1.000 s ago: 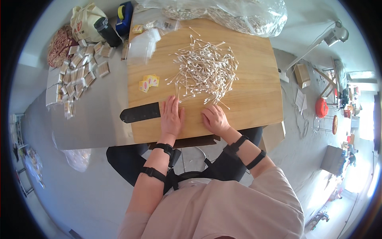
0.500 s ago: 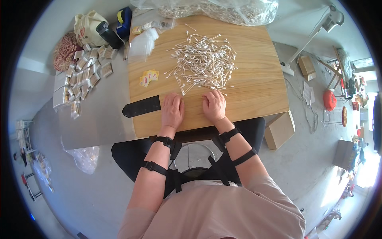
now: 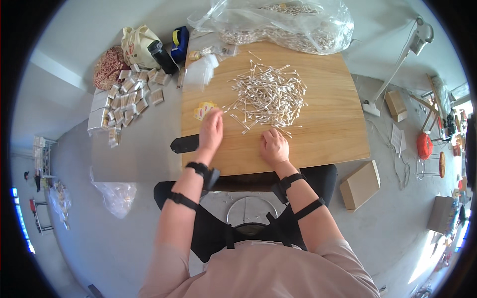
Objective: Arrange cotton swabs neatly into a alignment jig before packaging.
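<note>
On the wooden table lies a large loose pile of cotton swabs (image 3: 271,94), with white tips and pale sticks. My left hand (image 3: 211,131), turned on its side with the fingers fairly straight, is at the lower right edge of some small yellow and white cards (image 3: 203,110). Whether its fingertips touch the cards I cannot tell; nothing shows in the hand. Just below the pile my right hand (image 3: 275,148) rests on the table, its fingers curled in and no object visible in them. A black flat strip (image 3: 186,144) lies left of my left wrist, partly behind it.
Clear plastic sleeves (image 3: 201,71) lie at the table's far left. Many swab packs (image 3: 129,99) are heaped on the grey side surface, near a black bottle (image 3: 162,57) and a blue tape dispenser (image 3: 180,44). A big clear bag of swabs (image 3: 293,30) lies along the back.
My left hand has moved forward and left to the yellow cards and turned on its side. My right hand stays by the pile. The whole view has shifted slightly.
</note>
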`<state>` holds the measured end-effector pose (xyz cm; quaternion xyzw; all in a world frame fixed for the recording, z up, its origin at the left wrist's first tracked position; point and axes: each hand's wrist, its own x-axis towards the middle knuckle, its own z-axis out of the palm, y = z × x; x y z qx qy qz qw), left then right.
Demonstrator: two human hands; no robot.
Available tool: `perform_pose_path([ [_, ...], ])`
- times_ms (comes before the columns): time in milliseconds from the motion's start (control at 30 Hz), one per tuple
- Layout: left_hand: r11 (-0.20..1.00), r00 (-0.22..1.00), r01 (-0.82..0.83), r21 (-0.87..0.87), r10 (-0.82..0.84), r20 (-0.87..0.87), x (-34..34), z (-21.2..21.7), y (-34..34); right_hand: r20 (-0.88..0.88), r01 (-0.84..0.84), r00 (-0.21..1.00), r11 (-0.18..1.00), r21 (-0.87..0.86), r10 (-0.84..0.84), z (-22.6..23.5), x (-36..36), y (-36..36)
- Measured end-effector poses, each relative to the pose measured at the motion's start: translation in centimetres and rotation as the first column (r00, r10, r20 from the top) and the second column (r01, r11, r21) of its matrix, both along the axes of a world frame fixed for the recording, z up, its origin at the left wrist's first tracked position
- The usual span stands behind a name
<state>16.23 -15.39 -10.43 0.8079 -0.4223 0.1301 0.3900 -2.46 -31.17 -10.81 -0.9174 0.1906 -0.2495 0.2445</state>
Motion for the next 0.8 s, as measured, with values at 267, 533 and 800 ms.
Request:
perform_pose_path([
  [267,0.741,0.937,-0.319,0.591,0.34,0.079,13.4,-1.1,-0.7,-0.067,0.014,0.998,1.0,0.021,-0.012,0.5,0.0,0.3],
  [533,0.799,0.972,-0.227,0.557,0.22,0.08,14.0,-3.9,1.7,-0.075,-0.03,0.997,0.997,0.072,0.036,1.2,0.3,0.3],
  [800,0.948,0.948,-0.317,-0.033,0.318,0.029,4.1,4.1,4.0,0.034,-0.019,0.999,0.999,0.033,0.018,0.6,0.1,0.2],
])
